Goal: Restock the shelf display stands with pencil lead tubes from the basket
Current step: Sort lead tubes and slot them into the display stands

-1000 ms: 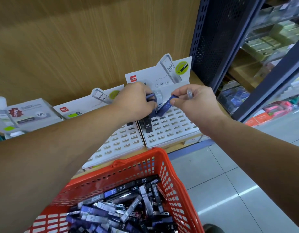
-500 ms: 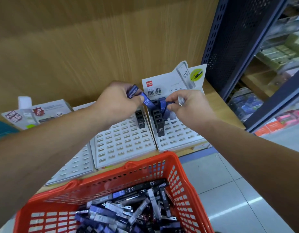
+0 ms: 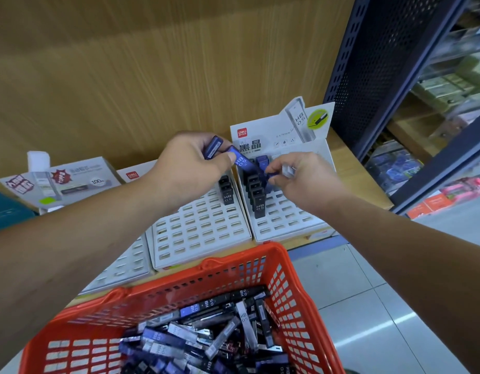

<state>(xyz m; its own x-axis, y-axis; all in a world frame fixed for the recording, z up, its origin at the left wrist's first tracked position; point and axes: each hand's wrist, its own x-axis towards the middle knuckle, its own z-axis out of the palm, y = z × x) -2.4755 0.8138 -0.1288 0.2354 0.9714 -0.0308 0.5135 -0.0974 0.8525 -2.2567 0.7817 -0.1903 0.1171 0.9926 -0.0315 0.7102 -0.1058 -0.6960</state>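
Since a second ago right hand (image 3: 306,180) has brought blue tube (image 3: 271,174) from mid-air down to back rows of right stand (image 3: 287,222), frame centre. Right hand pinches that tube, clear tube (image 3: 287,170) tucked under curled fingers. Left hand (image 3: 190,166), just left, grips two blue tubes (image 3: 242,161) fanned upward. Column of black tubes (image 3: 256,197) stands in right stand; two more in middle stand (image 3: 201,236). Red basket (image 3: 295,282), lower frame, holds loose tubes (image 3: 206,336).

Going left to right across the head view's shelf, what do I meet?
Grey cardboard box, left hand gripping blue plastic lead tubes, right hand pinching another blue tube, dark blue perforated metal upright.
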